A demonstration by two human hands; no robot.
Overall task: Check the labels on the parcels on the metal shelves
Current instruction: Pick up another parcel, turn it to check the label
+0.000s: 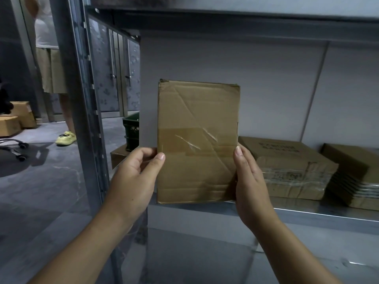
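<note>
A flat brown cardboard parcel [198, 140] stands upright in front of me, its lower edge level with the front lip of the metal shelf [307, 214]. The face toward me carries brown and clear tape and creases; no label shows on it. My left hand [135, 175] grips its lower left edge, thumb on the front. My right hand [251, 179] holds the lower right edge, thumb along the side. Two more parcels lie flat on the shelf: a taped one [291, 171] right beside it and a stacked one [356, 177] at the far right.
A metal shelf upright [86, 99] rises at the left. Beyond it another person [51, 58] stands on the grey floor near cardboard boxes [16, 119] and an office chair base [16, 148]. A dark green crate [132, 132] sits behind the shelf.
</note>
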